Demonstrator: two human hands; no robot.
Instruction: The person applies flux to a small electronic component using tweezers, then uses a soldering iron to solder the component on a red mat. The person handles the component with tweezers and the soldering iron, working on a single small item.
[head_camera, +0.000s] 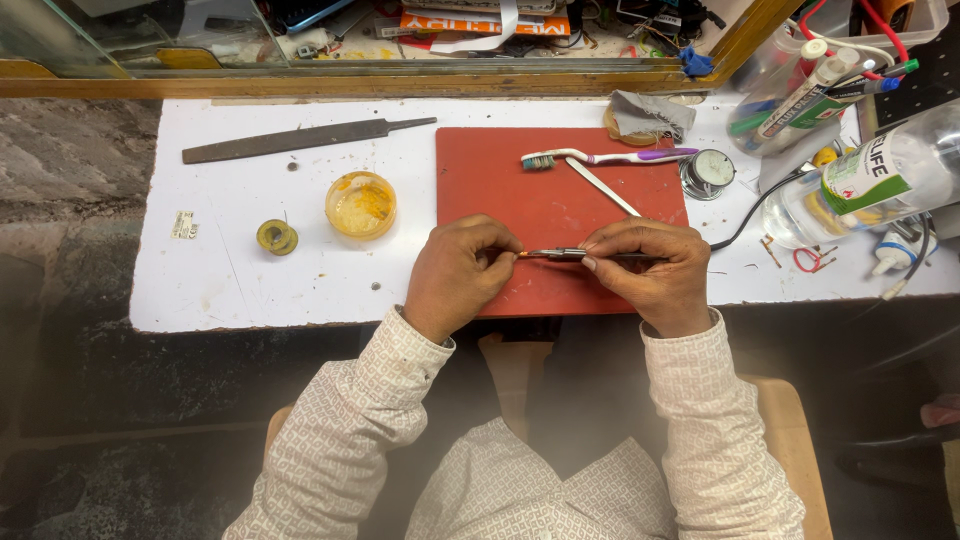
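Here both hands, left hand (457, 277) and right hand (648, 270), pinched a thin tool (560, 254) over the red mat (520, 195); steady, braced fingers probably suited it best.

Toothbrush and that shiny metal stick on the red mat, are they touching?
Touching. The head view shows the toothbrush handle lying across the metal stick's upper end, no gap visible.
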